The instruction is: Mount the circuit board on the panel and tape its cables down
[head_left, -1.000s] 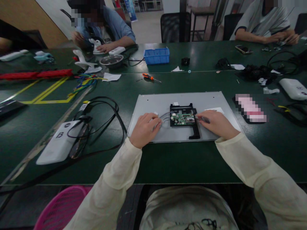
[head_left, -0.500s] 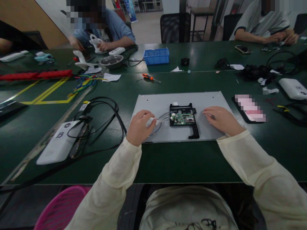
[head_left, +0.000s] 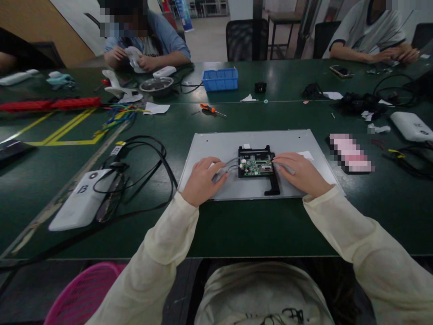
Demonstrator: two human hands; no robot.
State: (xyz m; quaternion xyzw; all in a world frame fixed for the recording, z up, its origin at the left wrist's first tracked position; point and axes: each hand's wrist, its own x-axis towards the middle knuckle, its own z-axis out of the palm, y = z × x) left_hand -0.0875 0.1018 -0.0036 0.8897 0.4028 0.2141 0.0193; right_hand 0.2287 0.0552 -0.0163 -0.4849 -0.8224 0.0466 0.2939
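A grey-white flat panel point(head_left: 223, 142) lies on the green table, with a black frame point(head_left: 272, 186) and a green circuit board point(head_left: 257, 167) on it. Grey cables point(head_left: 232, 161) run from the board's left side to my left hand point(head_left: 204, 179), whose fingers are closed round them and a white piece mostly hidden by the fingers. At the right edge of the frame, my right hand point(head_left: 299, 172) has its fingertips beside the board. Its fingers are bent together over a small greyish thing, too hidden to name.
To the left lie a white device point(head_left: 81, 198) and black cables point(head_left: 164, 155). A pink-screened phone point(head_left: 352, 155) is on the right. Farther back are an orange screwdriver point(head_left: 208, 108), a blue basket point(head_left: 219, 80) and two people seated across the table point(head_left: 287, 113).
My right hand has moved left, up to the frame's edge, uncovering a white label on the panel. My left hand has shifted slightly right along the cables.
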